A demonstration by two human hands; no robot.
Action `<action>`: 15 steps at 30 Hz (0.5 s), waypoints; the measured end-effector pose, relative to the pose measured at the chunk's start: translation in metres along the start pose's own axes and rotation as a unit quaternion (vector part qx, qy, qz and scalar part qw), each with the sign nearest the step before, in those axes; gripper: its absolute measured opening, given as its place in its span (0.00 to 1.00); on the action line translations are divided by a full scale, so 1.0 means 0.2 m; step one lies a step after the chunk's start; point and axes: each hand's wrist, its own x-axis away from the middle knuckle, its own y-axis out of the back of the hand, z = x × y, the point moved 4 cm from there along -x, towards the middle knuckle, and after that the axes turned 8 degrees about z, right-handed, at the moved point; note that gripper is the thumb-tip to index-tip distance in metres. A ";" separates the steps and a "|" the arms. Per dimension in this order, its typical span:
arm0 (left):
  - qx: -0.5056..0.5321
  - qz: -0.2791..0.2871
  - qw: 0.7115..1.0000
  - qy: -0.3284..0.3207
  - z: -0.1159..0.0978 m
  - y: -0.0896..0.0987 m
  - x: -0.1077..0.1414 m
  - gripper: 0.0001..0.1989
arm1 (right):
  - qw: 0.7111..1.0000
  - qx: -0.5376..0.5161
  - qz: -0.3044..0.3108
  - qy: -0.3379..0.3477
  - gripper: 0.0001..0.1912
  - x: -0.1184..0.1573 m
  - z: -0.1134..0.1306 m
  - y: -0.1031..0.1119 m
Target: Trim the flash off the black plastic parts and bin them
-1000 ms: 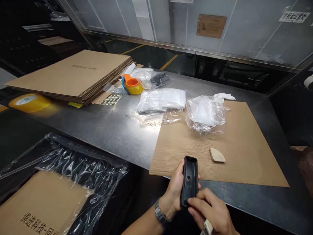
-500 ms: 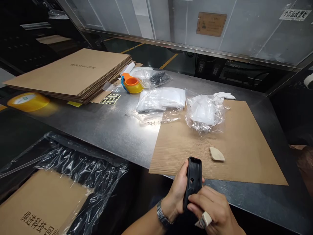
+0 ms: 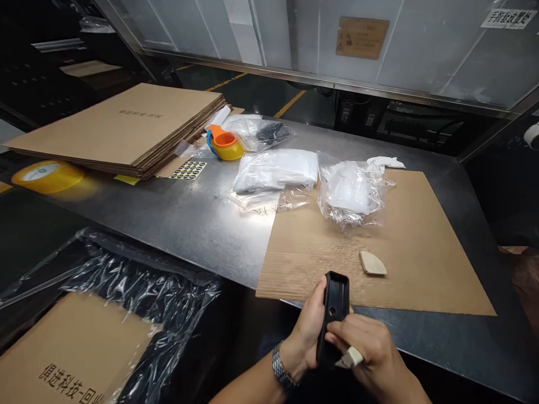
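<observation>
A long black tray-like part (image 3: 336, 300) with a small round hole is held upright off the table's front edge. My left hand (image 3: 309, 322) wraps round its left side, a metal watch on the wrist. My right hand (image 3: 366, 342) is closed at the part's lower right edge, fingertips touching it. Out of the right hand sticks a small cream-coloured tool (image 3: 352, 357) with a pointed metal tip. Beyond the hands, a cream wedge-shaped block (image 3: 373, 263) lies on a flat cardboard sheet (image 3: 421, 241).
Clear bags with white contents (image 3: 275, 171) lie mid-table (image 3: 168, 216). Further left are an orange tape dispenser (image 3: 225, 143), round black stickers (image 3: 188, 170), stacked cardboard (image 3: 126, 123) and yellow tape (image 3: 48, 175). A plastic-lined bin (image 3: 138, 269) stands at the lower left.
My right hand has moved slightly up along the black part, and the cream tool has turned so its metal tip shows more. The black part has shifted a little.
</observation>
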 end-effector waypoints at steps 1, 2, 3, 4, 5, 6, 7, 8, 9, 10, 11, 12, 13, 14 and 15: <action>0.002 0.001 1.000 0.003 0.00 0.00 0.00 0.29 | 1.000 -0.011 0.010 0.001 0.10 0.00 0.00 0.00; 0.004 0.002 1.000 0.008 0.00 0.00 0.00 0.29 | 1.000 -0.018 0.020 0.004 0.10 0.00 0.00 0.00; 0.006 0.005 1.000 0.014 0.00 0.00 0.00 0.29 | 0.999 -0.020 0.027 0.008 0.11 0.00 0.00 -0.01; 0.007 0.010 1.000 0.020 0.01 0.00 0.00 0.30 | 0.999 -0.018 0.033 0.011 0.12 0.00 0.00 -0.01; 0.009 0.013 1.000 0.024 0.01 0.00 0.00 0.31 | 0.999 -0.014 0.034 0.013 0.13 0.00 0.00 -0.01; 0.010 0.013 1.000 0.025 0.01 0.00 0.00 0.31 | 0.999 -0.009 0.031 0.013 0.14 0.00 0.00 -0.01; 0.011 0.009 1.000 0.023 0.01 0.00 0.00 0.31 | 1.000 -0.004 0.026 0.011 0.14 0.00 -0.01 -0.01; 0.012 0.004 1.000 0.020 0.00 0.00 0.00 0.31 | 1.000 -0.001 0.020 0.008 0.13 0.00 -0.01 -0.01; 0.014 0.000 1.000 0.015 0.00 0.00 0.00 0.30 | 1.000 0.001 0.015 0.003 0.13 -0.01 -0.01 -0.01; 0.017 -0.002 1.000 0.010 0.00 0.00 0.00 0.30 | 1.000 0.002 0.010 -0.003 0.13 -0.01 -0.01 -0.01; 0.020 -0.001 1.000 0.006 0.00 0.00 0.01 0.29 | 1.000 0.001 0.005 -0.009 0.13 -0.01 -0.01 -0.01; 0.025 0.002 1.000 0.004 0.00 -0.01 0.01 0.29 | 1.000 -0.004 -0.002 -0.018 0.13 -0.01 -0.01 -0.01; 0.030 0.006 1.000 0.004 0.00 -0.01 0.01 0.28 | 0.999 -0.015 -0.009 -0.031 0.13 -0.01 -0.01 -0.01; 0.037 0.013 0.999 0.009 0.00 -0.01 0.01 0.28 | 0.998 -0.032 -0.018 -0.051 0.13 -0.01 -0.02 0.00; 0.042 0.022 0.999 0.018 0.01 -0.01 0.01 0.27 | 0.995 -0.055 -0.028 -0.078 0.13 -0.01 -0.03 0.00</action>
